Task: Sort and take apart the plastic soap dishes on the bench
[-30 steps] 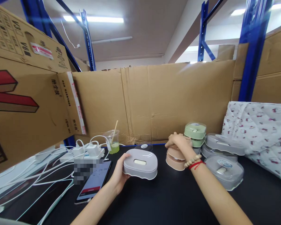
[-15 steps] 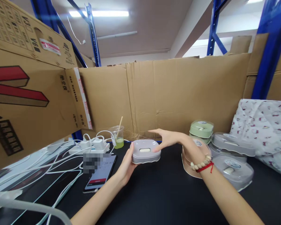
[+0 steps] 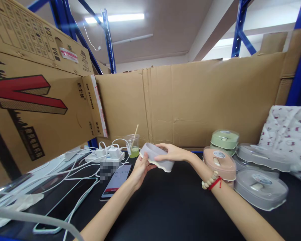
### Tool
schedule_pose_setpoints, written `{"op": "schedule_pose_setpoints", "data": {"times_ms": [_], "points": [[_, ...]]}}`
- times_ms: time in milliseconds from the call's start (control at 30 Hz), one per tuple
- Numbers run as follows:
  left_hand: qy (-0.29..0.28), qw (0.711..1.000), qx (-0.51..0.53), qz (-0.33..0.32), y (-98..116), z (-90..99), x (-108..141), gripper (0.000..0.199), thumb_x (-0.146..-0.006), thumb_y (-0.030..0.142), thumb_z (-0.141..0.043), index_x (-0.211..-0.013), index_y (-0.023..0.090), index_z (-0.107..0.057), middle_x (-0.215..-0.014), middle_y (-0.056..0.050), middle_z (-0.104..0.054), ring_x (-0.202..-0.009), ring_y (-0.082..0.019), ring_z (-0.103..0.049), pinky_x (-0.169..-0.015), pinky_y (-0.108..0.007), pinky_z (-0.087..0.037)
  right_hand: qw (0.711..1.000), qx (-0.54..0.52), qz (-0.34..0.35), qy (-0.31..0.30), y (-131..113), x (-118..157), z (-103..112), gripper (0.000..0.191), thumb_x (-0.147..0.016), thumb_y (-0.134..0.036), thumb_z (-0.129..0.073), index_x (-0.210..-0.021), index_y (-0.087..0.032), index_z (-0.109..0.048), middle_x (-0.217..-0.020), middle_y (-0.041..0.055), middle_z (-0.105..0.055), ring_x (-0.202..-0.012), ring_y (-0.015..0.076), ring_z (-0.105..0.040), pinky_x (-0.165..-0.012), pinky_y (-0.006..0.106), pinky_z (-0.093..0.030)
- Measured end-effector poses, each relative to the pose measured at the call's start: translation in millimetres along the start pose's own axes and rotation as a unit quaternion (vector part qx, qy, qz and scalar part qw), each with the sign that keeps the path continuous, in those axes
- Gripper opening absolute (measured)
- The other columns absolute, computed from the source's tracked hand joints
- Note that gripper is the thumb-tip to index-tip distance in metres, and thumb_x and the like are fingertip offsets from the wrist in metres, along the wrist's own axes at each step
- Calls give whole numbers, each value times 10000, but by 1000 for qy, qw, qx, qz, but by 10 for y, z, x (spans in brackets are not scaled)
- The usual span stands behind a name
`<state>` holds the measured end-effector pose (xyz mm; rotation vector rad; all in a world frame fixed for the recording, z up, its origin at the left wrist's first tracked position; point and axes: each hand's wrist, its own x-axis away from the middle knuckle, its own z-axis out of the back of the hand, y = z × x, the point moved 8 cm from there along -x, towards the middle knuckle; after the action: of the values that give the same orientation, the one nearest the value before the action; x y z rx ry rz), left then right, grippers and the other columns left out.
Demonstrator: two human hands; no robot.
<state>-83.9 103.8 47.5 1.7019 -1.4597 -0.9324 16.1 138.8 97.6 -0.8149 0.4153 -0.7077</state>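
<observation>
A pale grey oval case (image 3: 157,154) with a wavy lower edge is held tilted above the black table (image 3: 170,207). My left hand (image 3: 139,170) grips its left end from below, thumb on the near side. My right hand (image 3: 172,153) closes on its right side, with fingers over the far edge and thumb on the near surface. To the right, a peach case (image 3: 217,161), a green case (image 3: 224,139) and grey cases (image 3: 261,187) with clear covers are stacked beyond my right forearm.
At left are a phone (image 3: 116,180), a larger dark device (image 3: 67,204), a power strip (image 3: 90,157) with tangled white cables and a cup of green drink (image 3: 134,151). Cardboard (image 3: 203,100) stands behind. Patterned white fabric (image 3: 288,134) lies at right.
The grey case has gone from level to tilted. My right hand has moved from being spread at its right end to gripping it. The view has shifted, so surroundings appear further right.
</observation>
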Motion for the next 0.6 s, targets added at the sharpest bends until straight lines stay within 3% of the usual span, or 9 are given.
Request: {"op": "schedule_pose_setpoints", "data": {"times_ms": [67, 133, 233, 300, 367, 467, 600], "points": [[12, 1000, -1, 13, 19, -11, 20, 563, -698, 529, -644, -1040, 93, -548, -936, -128, -662, -781, -198, -646, -677, -286, -518, 999, -33, 5, 8, 20, -25, 30, 534, -783, -428, -559, -1213, -114, -511, -1219, 97, -549, -1078, 209, -532, -942, 337, -402], [51, 999, 6, 4, 85, 22, 34, 374, -849, 434, -500, -1001, 97, -558, -861, -93, -665, -739, -171, -643, -674, -275, -510, 997, -46, 7, 54, 53, -37, 142, 470, -863, -424, -423, -1182, -93, -524, -1187, 111, -563, -1050, 206, -546, -922, 332, -406], [164, 981, 56, -86, 280, 191, 71, 235, -874, 313, -438, -932, 124, -567, -785, -21, -650, -696, -121, -626, -671, -223, -493, 982, 64, -32, 173, 160, 7, 383, 578, -805, -469, -513, -1254, -107, -470, -1258, 134, -501, -1099, 240, -513, -945, 351, -377], [232, 960, 90, -132, 356, 309, 111, 233, -876, 276, -390, -886, 132, -573, -760, -2, -643, -687, -104, -617, -664, -193, -483, 956, 206, -75, 197, 233, 37, 434, 734, -674, -481, -663, -1275, -110, -459, -1277, 152, -471, -1135, 282, -477, -978, 384, -334], [259, 953, 91, -126, 352, 364, 117, 274, -886, 268, -339, -863, 130, -575, -747, -10, -644, -685, -105, -618, -656, -186, -481, 938, 290, -104, 157, 325, 27, 354, 774, -630, -496, -696, -1257, -98, -476, -1275, 159, -468, -1157, 291, -453, -1003, 388, -297], [244, 968, 18, -52, 267, 353, 84, 269, -893, 264, -341, -865, 128, -571, -704, -16, -637, -614, -107, -608, -573, -179, -465, 948, 268, -158, 66, 503, 13, 157, 710, -718, -561, -595, -1266, -132, -455, -1269, 125, -491, -1166, 265, -455, -977, 359, -318], [207, 976, -55, 30, 146, 316, 63, 221, -889, 218, -349, -836, 120, -540, -624, -6, -598, -484, -93, -554, -445, -172, -421, 930, 266, -246, 53, 607, 65, 154, 748, -766, -632, -490, -1324, -145, -386, -1285, 128, -497, -1181, 270, -467, -941, 347, -354]]}}
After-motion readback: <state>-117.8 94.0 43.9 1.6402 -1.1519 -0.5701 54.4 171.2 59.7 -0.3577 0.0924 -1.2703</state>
